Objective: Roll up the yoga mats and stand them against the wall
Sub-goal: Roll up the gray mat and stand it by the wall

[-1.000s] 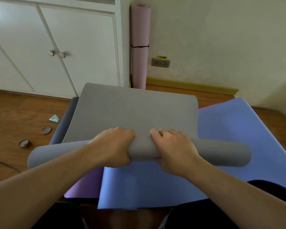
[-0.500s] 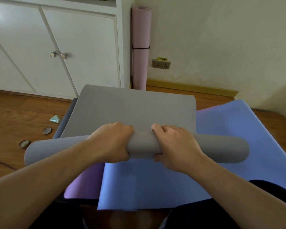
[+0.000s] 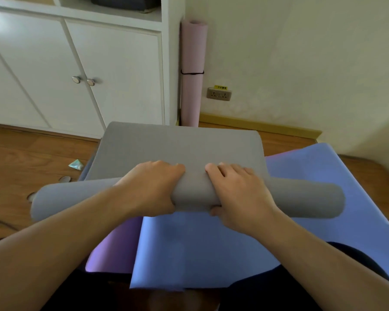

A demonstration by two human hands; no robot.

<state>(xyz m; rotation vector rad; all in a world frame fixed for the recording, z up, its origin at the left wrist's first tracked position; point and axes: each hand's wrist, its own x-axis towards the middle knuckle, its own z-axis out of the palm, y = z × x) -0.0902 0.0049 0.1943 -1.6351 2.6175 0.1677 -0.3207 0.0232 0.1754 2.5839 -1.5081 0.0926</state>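
A grey yoga mat [image 3: 180, 144] lies partly rolled in front of me, its roll running left to right and its flat end reaching toward the wall. My left hand [image 3: 151, 187] and my right hand [image 3: 236, 194] both grip the middle of the roll, side by side. Under it lie a blue mat [image 3: 211, 248] and a purple mat [image 3: 115, 248], both flat. A pink rolled mat [image 3: 192, 72], tied with a black band, stands upright in the corner against the wall.
White cabinet doors [image 3: 81, 70] with two round knobs stand at the back left. A wall socket [image 3: 219, 94] sits low on the wall. Small round lids and a teal packet [image 3: 76, 164] lie on the wooden floor [image 3: 20, 158] at left.
The grey roll has moved a little farther toward the wall under both hands, and the flat part has grown shorter. My view has tilted up slightly.
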